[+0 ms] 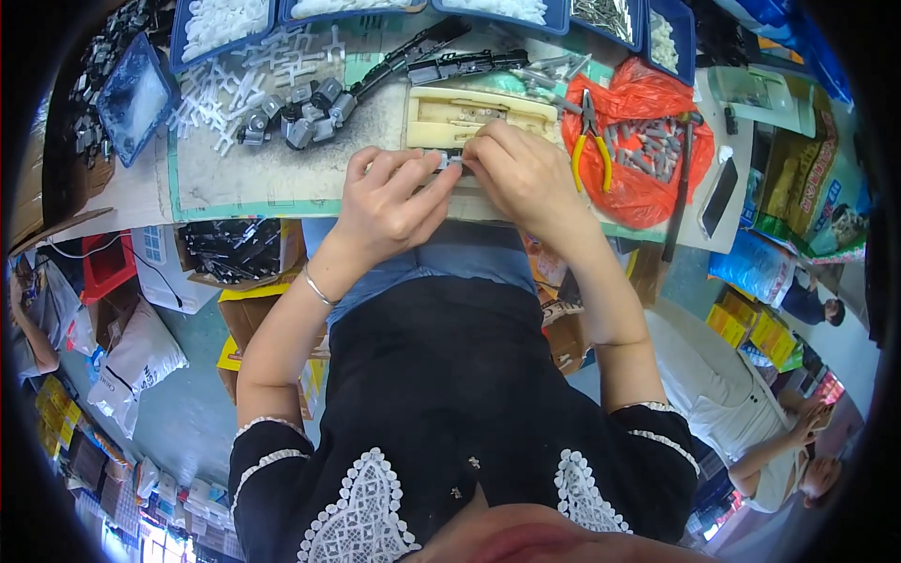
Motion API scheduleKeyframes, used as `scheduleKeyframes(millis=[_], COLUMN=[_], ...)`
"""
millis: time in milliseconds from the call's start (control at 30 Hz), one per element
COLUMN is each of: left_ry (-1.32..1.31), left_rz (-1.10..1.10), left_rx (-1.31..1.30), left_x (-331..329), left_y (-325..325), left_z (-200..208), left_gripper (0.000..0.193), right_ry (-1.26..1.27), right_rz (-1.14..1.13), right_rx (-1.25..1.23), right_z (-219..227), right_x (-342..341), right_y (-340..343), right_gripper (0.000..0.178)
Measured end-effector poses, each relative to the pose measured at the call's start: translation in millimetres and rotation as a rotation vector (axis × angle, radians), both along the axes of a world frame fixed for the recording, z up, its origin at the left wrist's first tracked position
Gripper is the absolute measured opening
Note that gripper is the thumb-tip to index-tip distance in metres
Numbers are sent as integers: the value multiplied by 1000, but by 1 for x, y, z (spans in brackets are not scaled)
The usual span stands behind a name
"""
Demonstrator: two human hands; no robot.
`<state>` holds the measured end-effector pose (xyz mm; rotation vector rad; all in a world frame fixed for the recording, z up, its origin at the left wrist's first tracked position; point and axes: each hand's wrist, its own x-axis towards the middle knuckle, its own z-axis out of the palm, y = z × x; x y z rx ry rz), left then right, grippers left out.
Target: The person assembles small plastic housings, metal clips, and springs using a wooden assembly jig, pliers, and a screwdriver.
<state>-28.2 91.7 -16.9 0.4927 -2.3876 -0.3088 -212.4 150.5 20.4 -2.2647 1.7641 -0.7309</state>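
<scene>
Both my hands meet at the front edge of the worktable. My left hand [396, 199] is closed, pinching a small grey-and-black plastic part [450, 158] between thumb and fingers. My right hand [519, 171] is closed too, its fingertips pressed together at the right end of that part. Whether the right fingers hold another tiny piece is hidden. Just beyond the hands lies a cream-coloured block-like fixture [427, 134] with slots and small metal pieces in it. Grey blocky parts [300, 129] and long black assembled strips [449, 66] rest farther left and behind it.
White T-shaped plastic pieces [214, 105] lie at left. Blue bins [223, 54] with small parts line the back. At right are yellow-handled pliers [605, 161], a red plastic bag [627, 208] of grey pieces, a black rod [678, 202] and a phone [719, 197]. Another person sits lower right.
</scene>
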Motion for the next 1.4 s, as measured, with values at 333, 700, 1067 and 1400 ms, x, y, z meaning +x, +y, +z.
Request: scheduleKeyframes(millis=[333, 700, 1067, 1400], left_ry=[-30, 36, -379, -210], left_rz=[18, 210, 265, 253], left_rx=[132, 65, -200, -77], left_x=[-14, -12, -57, -58], left_y=[-3, -63, -171, -168], left_z=[21, 71, 56, 52], left_gripper=[14, 11, 8, 8], right_ry=[-342, 620, 466, 92], right_rz=[-434, -471, -499, -540], right_rx=[9, -37, -191, -128], right_z=[42, 13, 12, 10], right_x=[-42, -133, -131, -132], right_y=[-19, -105, -108, -107], right_gripper=[14, 7, 9, 8])
